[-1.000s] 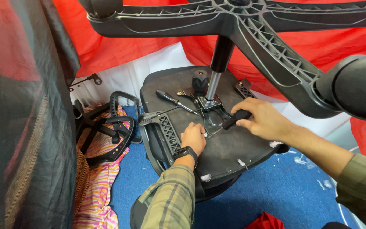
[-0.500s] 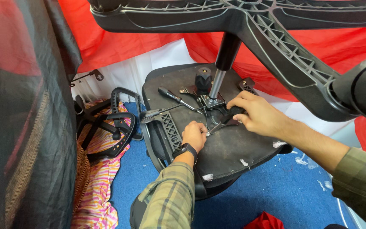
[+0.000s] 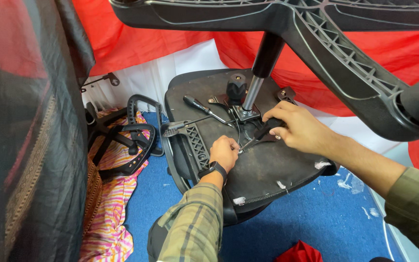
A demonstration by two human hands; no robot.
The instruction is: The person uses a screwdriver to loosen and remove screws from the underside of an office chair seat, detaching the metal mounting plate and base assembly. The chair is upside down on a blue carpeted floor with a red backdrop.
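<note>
An office chair lies upside down, its dark seat underside (image 3: 267,170) facing up and its black star base (image 3: 326,43) overhead on the gas cylinder (image 3: 257,82). My right hand (image 3: 294,130) grips the black handle of a screwdriver (image 3: 263,135) whose tip points at the metal mechanism plate (image 3: 246,127). My left hand (image 3: 225,151), with a watch on its wrist, has its fingers closed at the screwdriver's tip, pinching something too small to make out. A black lever (image 3: 201,109) and a round knob (image 3: 236,87) stick out of the mechanism.
A loose black armrest (image 3: 190,143) rests against the seat's left edge. More black chair parts (image 3: 122,140) lie on striped pink cloth at the left. Dark fabric hangs at the far left, red and white cloth behind. Blue carpet (image 3: 316,218) lies below.
My right hand slid along the screwdriver toward the mechanism, tilting the tool. My left hand stayed at the tip. The view shifted a little, and the base sits higher in frame.
</note>
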